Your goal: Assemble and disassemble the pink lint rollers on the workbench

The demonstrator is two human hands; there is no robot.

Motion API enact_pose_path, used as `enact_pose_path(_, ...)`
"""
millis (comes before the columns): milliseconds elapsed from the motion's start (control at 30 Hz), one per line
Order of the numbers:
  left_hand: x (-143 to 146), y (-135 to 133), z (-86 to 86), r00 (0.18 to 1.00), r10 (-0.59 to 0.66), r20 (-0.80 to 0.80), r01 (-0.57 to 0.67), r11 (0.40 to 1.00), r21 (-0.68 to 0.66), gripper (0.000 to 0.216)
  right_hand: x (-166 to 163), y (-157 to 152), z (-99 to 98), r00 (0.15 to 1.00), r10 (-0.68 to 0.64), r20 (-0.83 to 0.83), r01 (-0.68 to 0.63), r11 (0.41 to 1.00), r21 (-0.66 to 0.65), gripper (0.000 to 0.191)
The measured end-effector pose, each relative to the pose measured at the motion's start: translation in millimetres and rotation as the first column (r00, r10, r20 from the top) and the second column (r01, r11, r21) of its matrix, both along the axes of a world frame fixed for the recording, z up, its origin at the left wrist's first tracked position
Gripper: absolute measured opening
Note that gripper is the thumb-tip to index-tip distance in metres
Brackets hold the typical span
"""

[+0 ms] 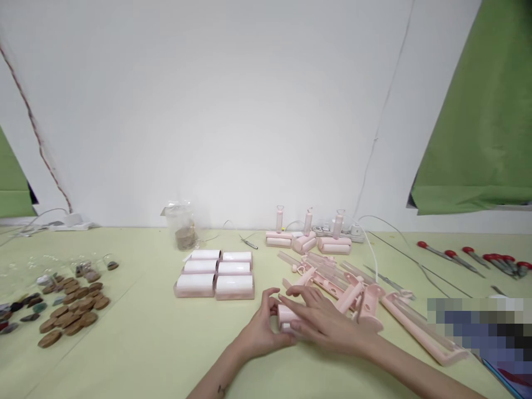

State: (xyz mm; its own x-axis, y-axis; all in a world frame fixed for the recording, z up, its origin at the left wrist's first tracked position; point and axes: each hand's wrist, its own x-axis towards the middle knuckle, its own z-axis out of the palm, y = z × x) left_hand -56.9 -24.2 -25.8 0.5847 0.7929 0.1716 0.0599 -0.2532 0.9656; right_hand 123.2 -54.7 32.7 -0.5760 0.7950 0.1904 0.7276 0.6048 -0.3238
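Both my hands meet over a small white and pink lint roll low in the middle of the table. My left hand cups the roll from the left, fingers curled round it. My right hand lies over its right end with fingers stretched flat across the top. Just beyond the hands lies a heap of pink roller handles and clear covers. Several white rolls lie in two neat columns to the left of my hands.
Three assembled pink rollers stand at the back by a power strip. Brown wooden discs and small glass jars lie at left, a plastic bag behind. Red-handled tools lie at far right. Green sheets hang on the wall.
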Motion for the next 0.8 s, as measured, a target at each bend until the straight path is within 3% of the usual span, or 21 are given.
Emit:
enact_pose_path(67,-0.4,0.4,-1.0,1.0,0.007,-0.017,-0.007,1.0,0.02,0.08,1.4,10.7,2.2,0.996,-0.032,-0.082,0.035,0.999,0.039,0.041)
enact_pose_path(167,-1.8,-0.4,0.3,0.996,0.024,-0.088,-0.021,0.999,0.045,0.073,6.4,50.6,14.9,0.973,-0.183,-0.139,0.199,0.974,0.11,0.032)
enact_pose_path(267,-3.9,-2.6,4.9,0.989,0.028,-0.149,-0.014,0.995,0.094,0.059,14.8,103.6,24.5,0.961,-0.273,-0.05,0.277,0.956,0.1,0.022)
enact_pose_path(400,-5.5,-4.3,8.3,0.983,0.016,-0.182,-0.003,0.997,0.073,0.054,20.7,149.6,16.3,0.928,-0.366,0.075,0.361,0.93,0.069,0.021)
enact_pose_path(600,-4.9,-2.7,6.2,0.982,0.001,-0.191,-0.006,1.0,-0.025,0.066,5.7,160.4,1.4,0.908,-0.419,0.016,0.417,0.907,0.059,0.027)
enact_pose_path(700,-5.2,-2.3,6.7,0.978,0.008,-0.207,-0.008,1.0,0.005,0.065,4.3,150.7,15.5,0.914,-0.394,-0.102,0.397,0.918,0.018,0.024)
enact_pose_path(800,-5.8,-1.6,6.8,0.978,0.002,-0.209,0.008,0.999,0.046,0.058,9.2,120.3,36.1,0.927,-0.311,-0.212,0.305,0.95,-0.06,0.031)
